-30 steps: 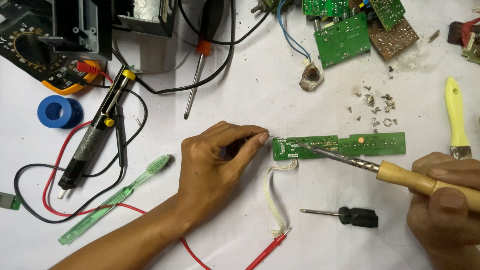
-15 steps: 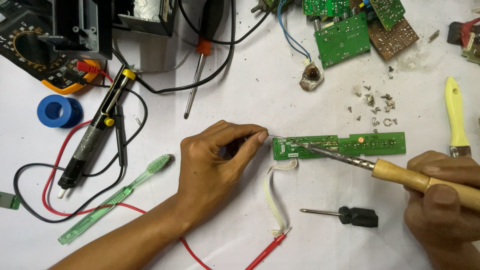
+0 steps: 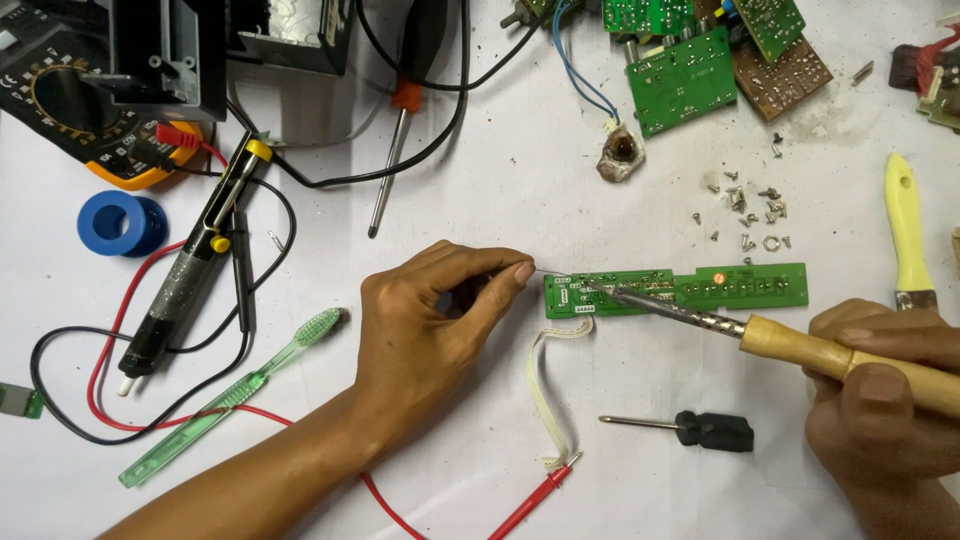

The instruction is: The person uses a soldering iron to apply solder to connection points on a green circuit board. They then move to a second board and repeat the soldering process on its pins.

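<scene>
Unchanged: left hand [image 3: 430, 335] fingers remain pinched on solder wire [image 3: 545, 270] at the board [image 3: 675, 290]. Right hand [image 3: 885, 395] fingers stay clamped on iron [image 3: 800, 345], tip beside the wire.

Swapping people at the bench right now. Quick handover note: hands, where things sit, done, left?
Left hand: fingers pinch a thin solder wire, feeding it to the left end of the long green circuit board.
Right hand: grips the wooden-handled soldering iron, tip down on the board's left end.
Board lies flat on the white table; white ribbon cable hangs from it. Small black screwdriver just below.
Done: cannot tell which joints are finished.
Left: the joint under the tip is in progress.
</scene>
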